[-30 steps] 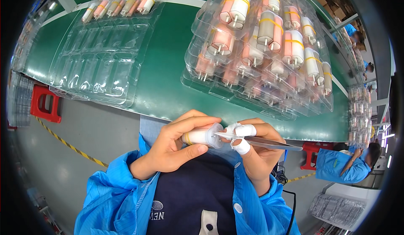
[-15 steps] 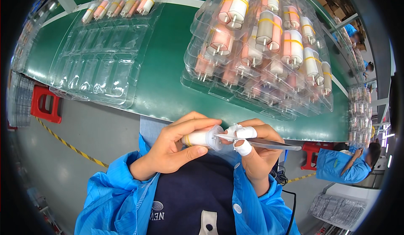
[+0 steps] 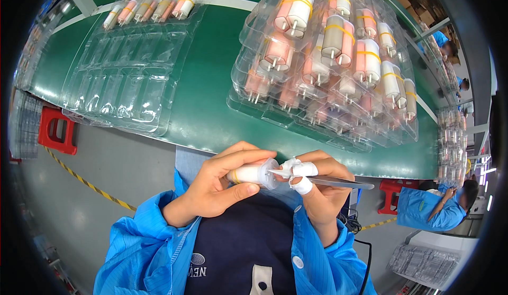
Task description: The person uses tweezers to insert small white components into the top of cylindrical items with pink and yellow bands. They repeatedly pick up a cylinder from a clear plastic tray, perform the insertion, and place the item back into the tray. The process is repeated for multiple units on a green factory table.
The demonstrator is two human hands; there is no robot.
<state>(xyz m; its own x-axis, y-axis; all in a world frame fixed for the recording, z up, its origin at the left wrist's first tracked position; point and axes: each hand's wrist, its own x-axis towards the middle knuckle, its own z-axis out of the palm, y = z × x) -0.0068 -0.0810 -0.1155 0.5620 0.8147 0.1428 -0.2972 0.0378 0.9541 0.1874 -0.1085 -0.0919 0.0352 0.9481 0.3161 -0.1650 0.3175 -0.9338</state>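
My left hand is closed around a white-and-pink cylinder bundle bound with a yellow band. A translucent round flange on the bundle's end faces right. Between the fingers of my right hand are what look like metal tweezers, their blunt end sticking out to the right. Their pointed tip reaches the flange near its centre; whether it touches cannot be told. White tape wraps several of my right fingertips.
Stacked clear trays with banded cylinders stand on the green table, beyond my hands. A partly filled clear tray lies at left. Red stools stand below the table at both sides. A co-worker in blue is at right.
Both hands and the bundle have shifted very slightly left. The tweezers have moved a little left too, with their tip still at the flange.
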